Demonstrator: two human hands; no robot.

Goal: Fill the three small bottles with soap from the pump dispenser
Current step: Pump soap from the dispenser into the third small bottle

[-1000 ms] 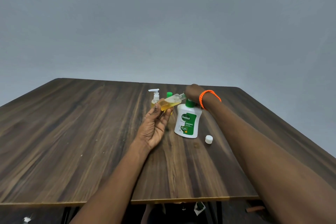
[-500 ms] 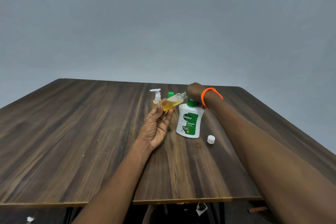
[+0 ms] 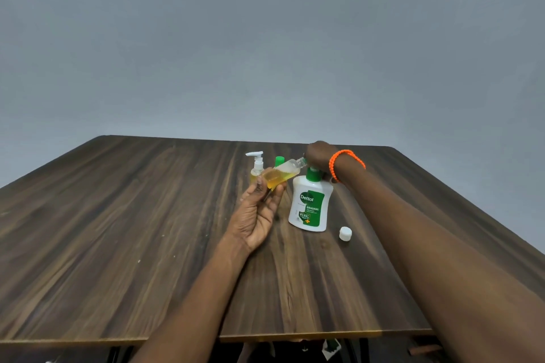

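A white and green pump dispenser (image 3: 309,206) stands on the wooden table (image 3: 118,230). My right hand (image 3: 320,155) sits on top of its pump head, hiding the nozzle. My left hand (image 3: 258,212) holds a small clear bottle (image 3: 280,175) tilted, partly filled with yellow soap, its open neck up at the pump. Behind it stand a small bottle with a white pump top (image 3: 256,166) and another with a green cap (image 3: 279,160), mostly hidden. A white cap (image 3: 345,233) lies to the right of the dispenser.
The table's near edge (image 3: 295,336) runs across the bottom of the view, and a plain grey wall (image 3: 265,38) rises behind the far edge. An orange bracelet (image 3: 345,160) circles my right wrist.
Almost nothing differs apart from a slight shift of the view. Both hands stay where they were, with the tilted bottle's neck at the pump.
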